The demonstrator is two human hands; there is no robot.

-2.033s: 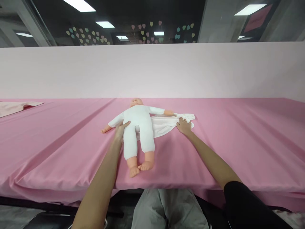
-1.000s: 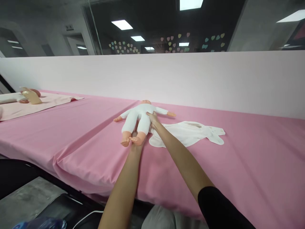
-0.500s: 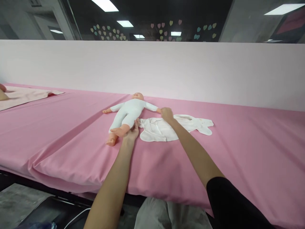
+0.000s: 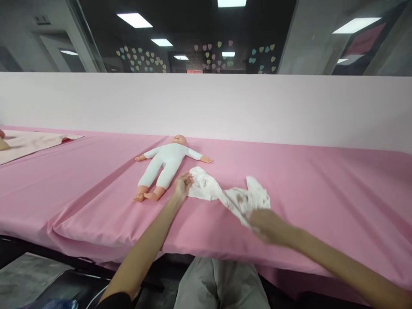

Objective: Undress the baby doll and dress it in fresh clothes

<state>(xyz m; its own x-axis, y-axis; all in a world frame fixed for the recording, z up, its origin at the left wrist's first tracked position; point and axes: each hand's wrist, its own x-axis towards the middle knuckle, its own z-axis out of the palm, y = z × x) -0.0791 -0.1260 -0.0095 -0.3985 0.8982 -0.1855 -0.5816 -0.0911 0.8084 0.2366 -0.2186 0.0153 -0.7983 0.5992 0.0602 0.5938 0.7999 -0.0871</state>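
A baby doll [image 4: 167,165] in a white bodysuit lies on its back on the pink tablecloth [image 4: 305,189], head toward the wall. To its right a white baby garment [image 4: 225,195] is stretched between my hands, partly lifted off the cloth. My left hand [image 4: 183,185] is closed on the garment's left end, just right of the doll's feet. My right hand [image 4: 265,225] is blurred by motion and is closed on the garment's right end near the table's front edge.
A pale pink partition wall [image 4: 225,107] runs behind the table. A light pink cloth [image 4: 32,141] lies at the far left, with part of something on its left edge. My grey-trousered legs [image 4: 222,285] show below the table edge.
Both hands have left the doll. The garment, which lay flat beside the doll, has been gathered, lifted and pulled toward me and to the right.
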